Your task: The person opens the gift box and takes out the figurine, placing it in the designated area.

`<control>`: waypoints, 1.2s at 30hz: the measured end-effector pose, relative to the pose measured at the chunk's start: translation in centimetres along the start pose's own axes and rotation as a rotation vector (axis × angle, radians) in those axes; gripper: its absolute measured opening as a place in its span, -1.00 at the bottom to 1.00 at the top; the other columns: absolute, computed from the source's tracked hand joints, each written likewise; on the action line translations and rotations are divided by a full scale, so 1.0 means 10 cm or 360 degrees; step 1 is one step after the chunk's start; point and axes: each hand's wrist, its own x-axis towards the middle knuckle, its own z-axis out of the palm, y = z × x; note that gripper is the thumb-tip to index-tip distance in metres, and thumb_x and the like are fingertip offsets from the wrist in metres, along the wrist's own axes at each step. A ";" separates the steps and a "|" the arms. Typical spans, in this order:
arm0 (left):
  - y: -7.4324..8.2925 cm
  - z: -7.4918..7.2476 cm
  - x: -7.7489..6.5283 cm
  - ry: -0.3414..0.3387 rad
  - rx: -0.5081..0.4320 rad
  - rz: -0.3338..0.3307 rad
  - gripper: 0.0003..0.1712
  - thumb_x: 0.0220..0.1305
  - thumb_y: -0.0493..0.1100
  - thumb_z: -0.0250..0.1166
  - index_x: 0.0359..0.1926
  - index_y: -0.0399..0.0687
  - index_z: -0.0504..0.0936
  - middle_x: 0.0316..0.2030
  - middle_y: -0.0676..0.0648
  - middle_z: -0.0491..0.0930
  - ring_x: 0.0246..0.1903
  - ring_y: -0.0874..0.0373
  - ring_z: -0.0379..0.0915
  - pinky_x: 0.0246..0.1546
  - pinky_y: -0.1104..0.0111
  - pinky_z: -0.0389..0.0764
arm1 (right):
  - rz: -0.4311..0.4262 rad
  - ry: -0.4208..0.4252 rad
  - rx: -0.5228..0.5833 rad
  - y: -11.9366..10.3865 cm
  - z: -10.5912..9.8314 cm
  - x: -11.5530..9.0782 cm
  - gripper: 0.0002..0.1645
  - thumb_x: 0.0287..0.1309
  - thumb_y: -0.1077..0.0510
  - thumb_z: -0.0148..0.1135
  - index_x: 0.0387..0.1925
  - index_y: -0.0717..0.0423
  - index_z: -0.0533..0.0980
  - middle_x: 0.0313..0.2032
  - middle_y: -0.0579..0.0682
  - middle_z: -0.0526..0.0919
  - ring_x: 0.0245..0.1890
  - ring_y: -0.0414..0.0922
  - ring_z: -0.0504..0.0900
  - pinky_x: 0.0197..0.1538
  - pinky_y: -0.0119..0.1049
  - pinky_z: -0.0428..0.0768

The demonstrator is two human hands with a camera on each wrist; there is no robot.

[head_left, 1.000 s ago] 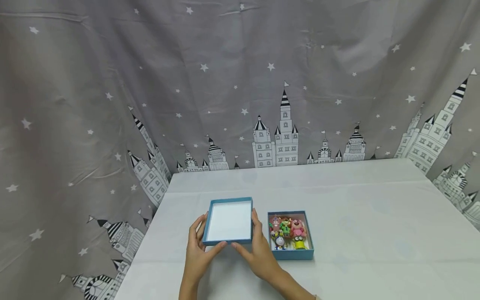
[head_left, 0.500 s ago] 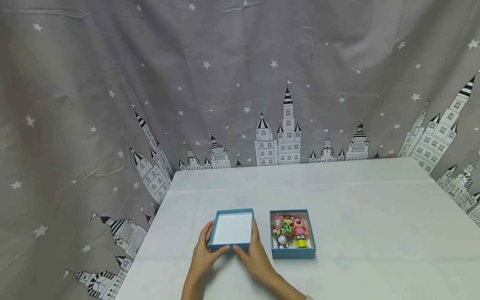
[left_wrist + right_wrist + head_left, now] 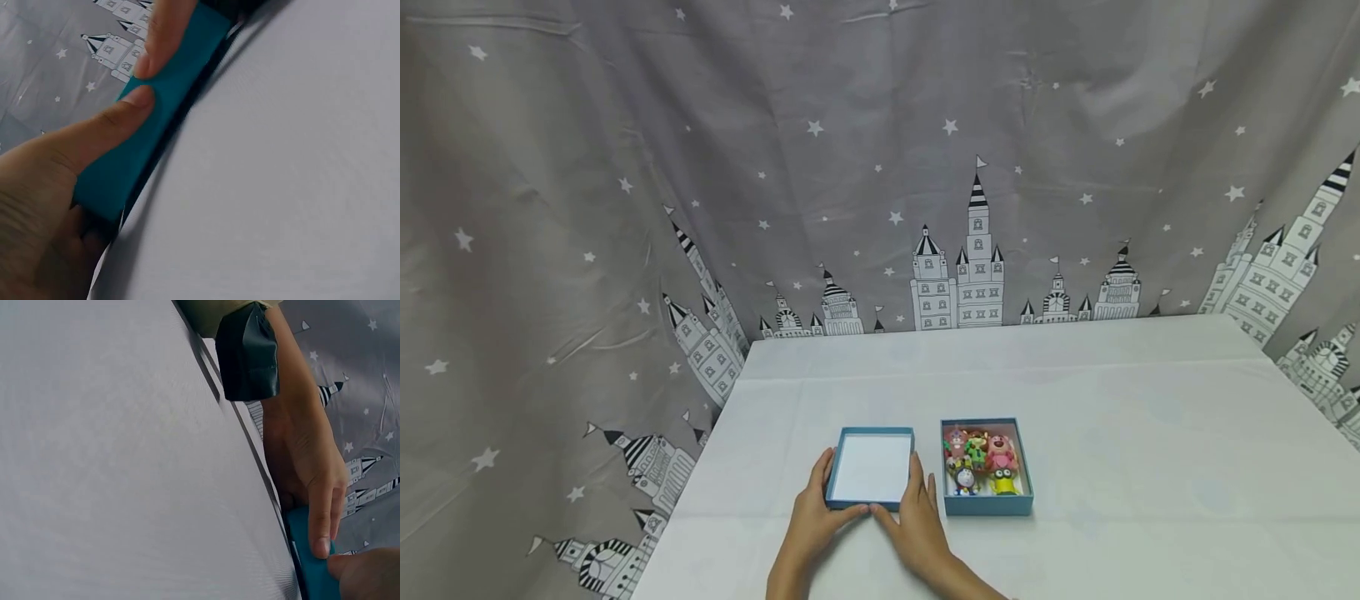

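A shallow blue box lid (image 3: 872, 468), white inside and facing up, sits low over the white table in the head view. My left hand (image 3: 815, 518) grips its left side, fingers along the outer wall and thumb on the near wall. On the opposite side my right hand (image 3: 917, 527) holds it the same way, and the two thumbtips nearly meet at the front. The left wrist view shows the blue side wall (image 3: 119, 162) under both thumbs, a thin dark shadow beneath it. To the right stands an open blue box (image 3: 988, 506) of small toy figures (image 3: 1000, 454).
White cloth (image 3: 1120, 433) covers the table, with a few faint creases. Behind and to the left hangs a grey curtain (image 3: 850, 83) printed with castles and stars. The figure box stands just right of my right hand.
Both hands have brought the lid down and slightly right, nearer the table, and it looks flatter to the surface. The view has shifted a little. The box of figures stays put.
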 end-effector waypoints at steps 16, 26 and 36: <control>0.07 -0.08 -0.01 -0.0157 0.0235 -0.0084 0.29 -0.28 0.13 0.52 0.33 -0.45 0.02 0.25 -0.40 0.18 0.22 -0.25 0.14 0.19 0.00 0.19 | 0.0101 -0.0043 0.0033 -0.06 -0.05 -0.06 0.12 0.11 -0.03 0.26 0.34 0.46 -0.21 0.33 0.44 -0.09 0.32 0.30 -0.08 0.30 0.14 -0.04; 0.43 -0.25 0.09 0.0033 0.0225 -0.0041 -0.17 0.11 0.05 0.32 0.26 -0.36 0.27 0.27 -0.37 0.17 0.20 -0.28 0.18 0.10 -0.04 0.32 | -0.0327 -0.0074 -0.0097 -0.52 -0.49 -0.17 -0.06 0.17 -0.07 0.18 0.36 0.30 -0.02 0.35 0.32 -0.06 0.31 0.23 0.05 0.19 0.13 0.23; 1.00 0.08 0.26 0.0254 -0.0009 0.0381 -0.35 0.19 -0.03 0.28 0.25 -0.13 0.33 0.25 -0.11 0.29 -0.02 0.05 0.47 -0.16 0.21 0.56 | -0.0433 0.0265 0.0086 -0.32 -1.28 0.28 -0.26 0.13 0.08 0.26 0.30 0.12 0.21 -0.09 -0.01 0.51 -0.12 -0.13 0.51 -0.12 -0.15 0.55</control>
